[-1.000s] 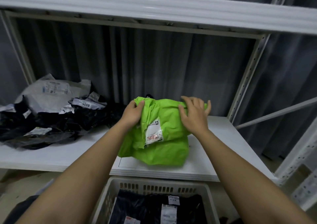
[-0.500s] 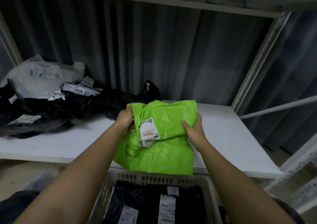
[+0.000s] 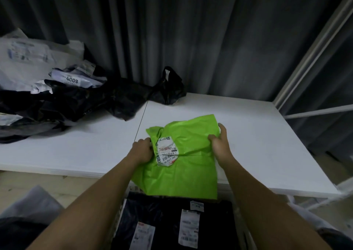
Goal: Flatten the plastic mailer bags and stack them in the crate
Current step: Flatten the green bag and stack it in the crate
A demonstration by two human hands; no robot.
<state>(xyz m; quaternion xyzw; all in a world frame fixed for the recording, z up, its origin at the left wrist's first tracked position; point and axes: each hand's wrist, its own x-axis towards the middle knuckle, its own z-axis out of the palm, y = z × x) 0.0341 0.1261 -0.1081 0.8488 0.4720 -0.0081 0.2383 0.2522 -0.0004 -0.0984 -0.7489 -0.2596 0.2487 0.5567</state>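
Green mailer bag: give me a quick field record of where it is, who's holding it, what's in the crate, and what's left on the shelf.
item: green mailer bag, crumpled, white label facing up
position: lower edge hangs past the white shelf front, over the crate
left hand: grips the bag's left edge
right hand: grips its right edge
crate contents: black mailer bags with white labels
remaining: pile of black and grey bags at shelf's left

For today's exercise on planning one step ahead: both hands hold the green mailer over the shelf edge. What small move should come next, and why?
Probably lower the green mailer straight down onto the black bags in the crate. The left hand and right hand grip its sides, it looks fairly flat, and its lower edge already hangs over the crate.
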